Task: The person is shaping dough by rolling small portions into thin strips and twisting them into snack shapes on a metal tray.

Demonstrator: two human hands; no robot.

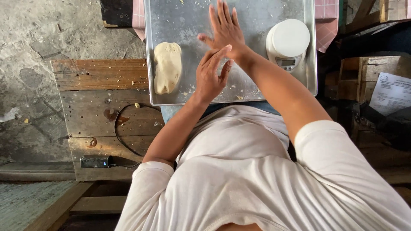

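Over a metal tray (257,17) my two hands meet, palm against palm. My right hand (225,30) is flat with its fingers spread, pointing away from me. My left hand (211,73) lies against the right wrist and palm, fingers stretched out. Nothing shows between the palms. A long pale lump of dough (167,67) rests on the tray's left side, a hand's width left of my left hand. A white round kitchen scale (288,42) stands on the tray's right side, just right of my right forearm.
The tray rests on my lap and a pink checked cloth (326,21). To the left is a worn wooden bench (98,111) with a black cable (122,137) and a small black device (96,161). A printed paper (391,92) lies on crates at right.
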